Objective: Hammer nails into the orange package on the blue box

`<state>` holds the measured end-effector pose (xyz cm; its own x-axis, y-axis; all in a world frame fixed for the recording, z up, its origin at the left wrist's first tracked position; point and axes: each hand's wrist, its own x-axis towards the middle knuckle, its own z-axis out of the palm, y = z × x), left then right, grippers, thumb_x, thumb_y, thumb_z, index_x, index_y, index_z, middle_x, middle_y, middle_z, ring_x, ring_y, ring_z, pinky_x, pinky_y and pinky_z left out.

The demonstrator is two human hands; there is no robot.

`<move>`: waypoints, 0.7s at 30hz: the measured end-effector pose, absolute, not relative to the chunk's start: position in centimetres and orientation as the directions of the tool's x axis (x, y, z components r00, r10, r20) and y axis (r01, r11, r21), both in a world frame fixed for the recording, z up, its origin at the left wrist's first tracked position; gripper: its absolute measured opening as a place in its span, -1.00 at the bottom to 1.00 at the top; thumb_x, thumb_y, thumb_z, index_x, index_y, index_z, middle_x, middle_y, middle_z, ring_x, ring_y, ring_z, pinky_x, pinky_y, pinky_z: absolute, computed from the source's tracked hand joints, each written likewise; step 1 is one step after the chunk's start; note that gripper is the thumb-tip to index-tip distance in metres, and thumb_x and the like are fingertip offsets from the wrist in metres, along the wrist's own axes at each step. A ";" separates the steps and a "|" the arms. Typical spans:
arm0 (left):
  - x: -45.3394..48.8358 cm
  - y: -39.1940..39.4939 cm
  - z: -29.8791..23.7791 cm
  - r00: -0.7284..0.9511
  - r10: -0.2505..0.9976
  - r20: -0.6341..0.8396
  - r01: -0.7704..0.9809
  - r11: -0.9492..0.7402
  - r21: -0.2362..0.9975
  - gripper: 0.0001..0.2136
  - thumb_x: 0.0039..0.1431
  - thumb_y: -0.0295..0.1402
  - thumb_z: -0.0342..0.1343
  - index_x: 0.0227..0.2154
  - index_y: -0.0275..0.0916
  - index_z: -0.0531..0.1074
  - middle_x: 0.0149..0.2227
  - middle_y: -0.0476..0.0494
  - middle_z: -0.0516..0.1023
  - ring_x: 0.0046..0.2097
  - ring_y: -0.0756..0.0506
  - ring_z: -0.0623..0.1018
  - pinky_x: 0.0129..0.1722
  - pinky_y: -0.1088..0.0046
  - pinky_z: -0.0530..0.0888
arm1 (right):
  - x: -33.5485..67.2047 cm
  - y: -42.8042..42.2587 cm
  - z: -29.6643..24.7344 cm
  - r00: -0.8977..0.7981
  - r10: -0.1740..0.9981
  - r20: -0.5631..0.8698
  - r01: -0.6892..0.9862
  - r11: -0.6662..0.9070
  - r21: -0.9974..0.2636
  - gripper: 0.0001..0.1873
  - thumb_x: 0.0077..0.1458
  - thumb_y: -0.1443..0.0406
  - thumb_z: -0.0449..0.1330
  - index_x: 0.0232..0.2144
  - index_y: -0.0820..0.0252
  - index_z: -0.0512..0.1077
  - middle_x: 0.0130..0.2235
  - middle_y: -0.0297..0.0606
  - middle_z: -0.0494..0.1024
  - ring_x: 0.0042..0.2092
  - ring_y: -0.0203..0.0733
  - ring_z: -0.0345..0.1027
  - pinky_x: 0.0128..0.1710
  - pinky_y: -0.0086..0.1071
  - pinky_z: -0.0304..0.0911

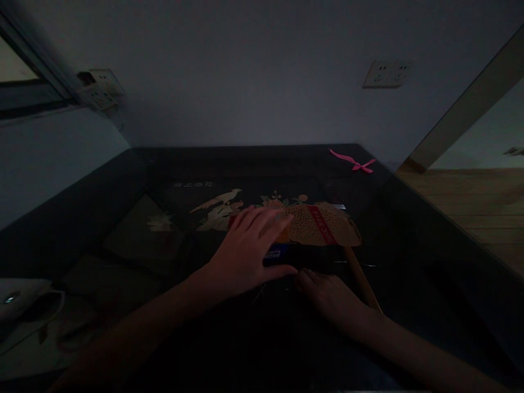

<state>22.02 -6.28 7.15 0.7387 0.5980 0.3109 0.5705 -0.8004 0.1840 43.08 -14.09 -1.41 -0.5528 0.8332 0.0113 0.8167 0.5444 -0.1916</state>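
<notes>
The room is dim. My left hand (248,248) lies flat with fingers spread on a tan speckled paper piece (319,226) that has a red band across it, on a dark table (409,229). A small blue item (273,254) shows under my left thumb. My right hand (331,297) rests low on the table just in front of the paper, its fingers curled; what they touch is too dark to make out. A thin wooden stick (362,279) runs from the paper toward my right wrist.
The tabletop carries an inlaid bird and flower picture (219,207). A pink ribbon (354,161) lies at the far right corner. A white object (16,297) sits at the left edge. Wall sockets (387,73) are behind; wooden floor (475,202) is to the right.
</notes>
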 end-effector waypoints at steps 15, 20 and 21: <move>23.5 -8.8 2.4 0.864 0.504 -0.028 0.365 -0.586 0.723 -0.85 0.16 -0.49 0.14 -0.19 -0.30 0.50 -0.21 -0.15 0.61 -0.19 -0.09 0.58 -0.20 0.45 0.45 | 43.3 -15.1 0.0 -0.553 0.745 0.373 0.575 0.665 -0.476 -0.74 0.33 0.38 -0.08 -0.24 0.20 0.41 -0.37 -0.24 0.56 -0.40 -0.28 0.45 -0.44 -0.47 0.32; 23.8 -9.0 2.4 0.849 0.529 -0.008 0.341 -0.535 0.773 -0.84 0.13 -0.47 0.18 -0.20 -0.30 0.50 -0.25 -0.11 0.61 -0.24 -0.06 0.58 -0.26 0.49 0.43 | 43.3 -15.4 -0.3 -0.516 0.767 0.382 0.554 0.639 -0.534 -0.75 0.34 0.35 -0.07 -0.29 0.18 0.40 -0.39 -0.26 0.55 -0.41 -0.29 0.44 -0.45 -0.48 0.30; 23.8 -9.1 2.4 0.841 0.541 0.002 0.338 -0.528 0.779 -0.81 0.12 -0.47 0.19 -0.17 -0.29 0.49 -0.22 -0.11 0.61 -0.22 -0.07 0.58 -0.24 0.48 0.44 | 43.2 -15.4 -0.3 -0.509 0.773 0.378 0.556 0.631 -0.541 -0.74 0.34 0.36 -0.08 -0.29 0.18 0.39 -0.39 -0.26 0.56 -0.41 -0.28 0.45 -0.45 -0.48 0.31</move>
